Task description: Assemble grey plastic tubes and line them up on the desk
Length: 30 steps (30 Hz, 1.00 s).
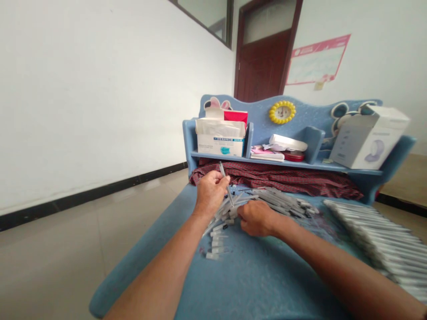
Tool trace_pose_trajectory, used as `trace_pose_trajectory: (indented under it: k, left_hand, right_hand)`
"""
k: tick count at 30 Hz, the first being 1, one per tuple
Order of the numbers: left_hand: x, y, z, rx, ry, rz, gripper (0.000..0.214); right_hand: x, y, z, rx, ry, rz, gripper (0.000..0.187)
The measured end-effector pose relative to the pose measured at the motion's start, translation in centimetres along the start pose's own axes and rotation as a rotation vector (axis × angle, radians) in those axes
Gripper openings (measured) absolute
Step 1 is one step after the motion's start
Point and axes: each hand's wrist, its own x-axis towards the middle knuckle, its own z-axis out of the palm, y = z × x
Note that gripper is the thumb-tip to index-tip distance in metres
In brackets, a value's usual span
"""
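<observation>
My left hand (211,192) is raised a little above the blue desk (253,280), fingers closed round a thin grey pen-like tube (223,170) that sticks up from the fist. My right hand (256,218) rests on the desk with its fingers curled into a loose heap of the same grey tubes (280,201). Several short grey caps (215,243) lie scattered just in front of both hands.
A neat row of grey tubes (376,235) lines the desk's right side. A red checked cloth (283,178) lies under the shelf. The shelf holds a mask box (220,138), papers and a white carton (367,138). Behind stand a white wall and a brown door (263,58).
</observation>
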Motion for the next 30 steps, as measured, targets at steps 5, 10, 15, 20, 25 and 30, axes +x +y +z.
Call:
trace_pose_trajectory:
  k: [5, 10, 15, 20, 25, 30]
  left_hand:
    - [-0.3, 0.6, 0.1, -0.138, -0.035, -0.117, 0.018]
    - [-0.7, 1.3, 0.3, -0.317, -0.082, -0.262, 0.018]
    - [-1.0, 1.6, 0.5, -0.404, -0.122, -0.305, 0.016]
    - [-1.1, 1.8, 0.6, -0.415, -0.120, -0.307, 0.016]
    - [-1.1, 1.8, 0.6, -0.411, -0.118, -0.305, 0.015]
    - [-1.0, 1.6, 0.7, -0.415, -0.121, -0.304, 0.015]
  right_hand:
    - [-2.2, 2.1, -0.2, 0.698, 0.091, 0.000, 0.019]
    - [-3.2, 2.8, 0.7, 1.488, 0.168, -0.003, 0.017]
    - [-2.9, 2.3, 1.3, 1.676, 0.208, -0.017, 0.035]
    - [-2.7, 2.0, 1.7, 1.691, 0.223, 0.007, 0.036]
    - [-2.6, 1.9, 1.8, 1.681, 0.222, -0.011, 0.035]
    - [-2.7, 1.6, 1.6, 1.690, 0.244, 0.002, 0.034]
